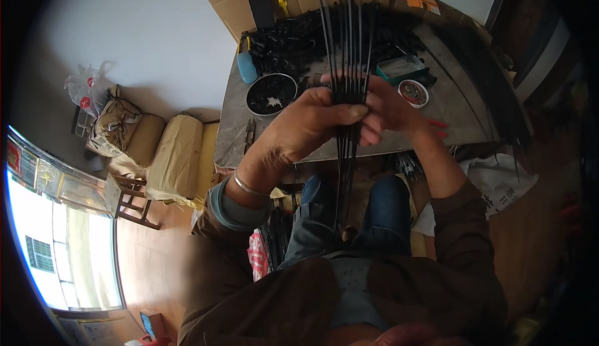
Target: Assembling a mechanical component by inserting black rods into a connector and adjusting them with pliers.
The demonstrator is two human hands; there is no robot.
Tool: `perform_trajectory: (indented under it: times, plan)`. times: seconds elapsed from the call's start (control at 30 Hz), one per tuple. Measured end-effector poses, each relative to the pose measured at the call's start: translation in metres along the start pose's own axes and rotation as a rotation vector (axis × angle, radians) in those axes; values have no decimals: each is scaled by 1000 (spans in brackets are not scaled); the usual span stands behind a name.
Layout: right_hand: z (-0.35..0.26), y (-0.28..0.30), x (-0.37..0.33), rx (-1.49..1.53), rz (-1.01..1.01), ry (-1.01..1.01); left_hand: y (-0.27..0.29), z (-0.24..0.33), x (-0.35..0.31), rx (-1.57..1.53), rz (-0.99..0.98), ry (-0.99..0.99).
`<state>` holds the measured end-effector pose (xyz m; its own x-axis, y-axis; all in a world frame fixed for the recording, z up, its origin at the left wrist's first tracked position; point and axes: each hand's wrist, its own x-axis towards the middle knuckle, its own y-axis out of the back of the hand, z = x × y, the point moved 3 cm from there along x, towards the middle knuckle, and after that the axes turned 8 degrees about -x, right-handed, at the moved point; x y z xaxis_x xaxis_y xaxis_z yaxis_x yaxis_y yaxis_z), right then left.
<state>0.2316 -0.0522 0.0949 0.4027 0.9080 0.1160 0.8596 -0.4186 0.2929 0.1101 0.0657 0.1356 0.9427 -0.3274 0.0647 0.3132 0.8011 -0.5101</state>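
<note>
A bundle of long thin black rods point(347, 31) stands nearly upright in front of me, fanned apart at the top and close together lower down. My left hand point(315, 114) is closed round its middle, with the thumb laid across the rods. My right hand point(392, 106) is at the right side of the bundle, fingers curled against it just by the left thumb. Part of the right fingers is hidden behind the rods. The lower ends of the rods hang down between my knees.
On the grey table point(234, 134) lie a heap of black parts point(287, 49), a bowl point(272, 112) of small black pieces, a small bowl point(413, 104) of coloured bits and a green box point(399, 66). More long black rods point(483, 74) lie at right. Wrapped packages point(175, 155) stand left.
</note>
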Motion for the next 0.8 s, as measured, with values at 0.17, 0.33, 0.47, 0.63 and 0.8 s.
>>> perform_trajectory:
  times: [0.17, 0.33, 0.47, 0.63, 0.8]
  plan:
    - [-21, -28, 1, -622, 308, 506, 16, 6, -24, -66, -31, -8]
    - [-32, -47, 5, -409, -44, 386, 8, 3, -35, -18, -45, 43]
    - [29, -33, 10, -282, 41, 277, 4, 23, -43, -161, -146, -98]
    - [33, 41, 69, -1175, 518, 646, 25, 0, -28, 99, -230, -151]
    - [74, 79, 74, -1931, 353, 166, 85, -108, 17, -6, 196, -84]
